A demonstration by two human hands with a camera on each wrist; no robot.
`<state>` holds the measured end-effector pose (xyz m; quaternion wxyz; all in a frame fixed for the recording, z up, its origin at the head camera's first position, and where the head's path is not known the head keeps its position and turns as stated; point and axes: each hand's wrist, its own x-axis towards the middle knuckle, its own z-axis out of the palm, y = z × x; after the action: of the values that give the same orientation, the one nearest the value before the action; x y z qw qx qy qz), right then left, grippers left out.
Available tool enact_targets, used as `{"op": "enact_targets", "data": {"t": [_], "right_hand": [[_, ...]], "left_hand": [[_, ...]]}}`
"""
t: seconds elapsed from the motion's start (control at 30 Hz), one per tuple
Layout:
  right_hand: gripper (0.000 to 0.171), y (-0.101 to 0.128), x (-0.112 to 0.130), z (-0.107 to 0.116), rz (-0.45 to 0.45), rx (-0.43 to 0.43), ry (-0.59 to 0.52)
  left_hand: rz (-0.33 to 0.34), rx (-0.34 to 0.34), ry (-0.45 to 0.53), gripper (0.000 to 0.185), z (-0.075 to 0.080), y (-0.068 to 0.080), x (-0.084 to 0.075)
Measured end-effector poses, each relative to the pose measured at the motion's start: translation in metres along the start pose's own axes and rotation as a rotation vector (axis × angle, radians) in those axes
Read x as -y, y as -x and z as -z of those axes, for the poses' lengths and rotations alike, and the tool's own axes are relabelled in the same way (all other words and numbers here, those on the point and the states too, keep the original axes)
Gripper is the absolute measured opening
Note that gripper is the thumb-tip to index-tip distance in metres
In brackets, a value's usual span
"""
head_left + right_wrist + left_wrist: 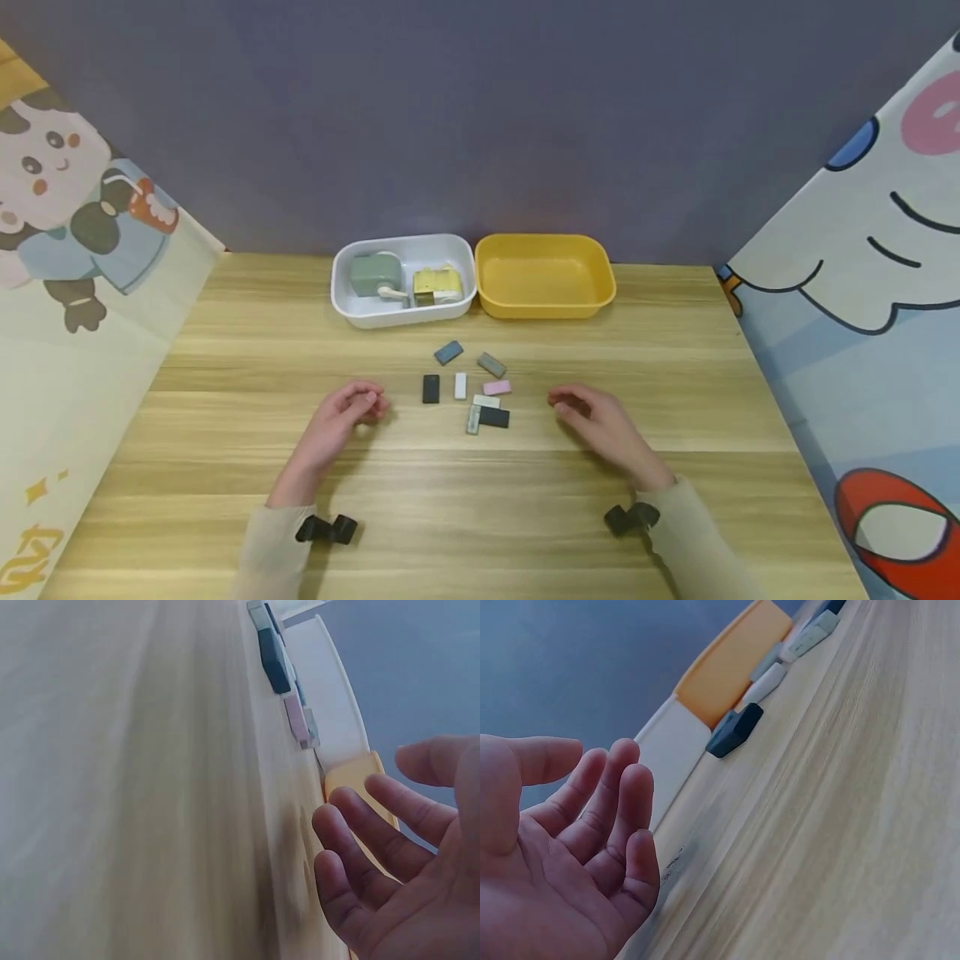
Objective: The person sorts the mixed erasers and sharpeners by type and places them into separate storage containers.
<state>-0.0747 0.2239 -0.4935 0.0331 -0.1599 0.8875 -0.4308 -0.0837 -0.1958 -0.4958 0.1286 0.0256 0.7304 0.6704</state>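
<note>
Yellow tray (596,279), white tray (341,292) — pink block (497,387), black block (431,389)

Two forearms in pale sleeves reach forward over the surface (225,467), each with a small black mount strapped at the wrist. The left hand (341,421) lies low with its fingers (611,817) loosely curled and empty (the wrist view shows the palm turned up and the thumb held apart). The right hand (596,425) mirrors it on the other side, fingers (360,855) gently bent and spread, gripping nothing. The two hands lie well apart, angled toward each other.
</note>
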Motion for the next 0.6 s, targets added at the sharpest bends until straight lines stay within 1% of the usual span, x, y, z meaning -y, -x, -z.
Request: {"op": "enact_targets", "data": {"t": [0.13,0.27,0.43,0.6], "right_hand": [[0.025,-0.018,0.007,-0.007,-0.004,0.025,-0.014],[0.025,-0.034,0.013,-0.013,0.006,0.044,-0.046],[0.027,-0.048,0.020,-0.022,-0.010,0.096,-0.057],[0.030,-0.058,0.024,-0.028,-0.056,0.121,-0.062]], "left_hand": [[0.014,-0.014,0.017,0.032,0.000,0.004,0.000],[0.000,0.017,0.038,0.035,-0.005,0.007,-0.001],[-0.046,0.074,0.052,0.036,-0.014,0.011,-0.005],[-0.075,0.175,0.054,0.034,-0.026,0.014,-0.011]]}}
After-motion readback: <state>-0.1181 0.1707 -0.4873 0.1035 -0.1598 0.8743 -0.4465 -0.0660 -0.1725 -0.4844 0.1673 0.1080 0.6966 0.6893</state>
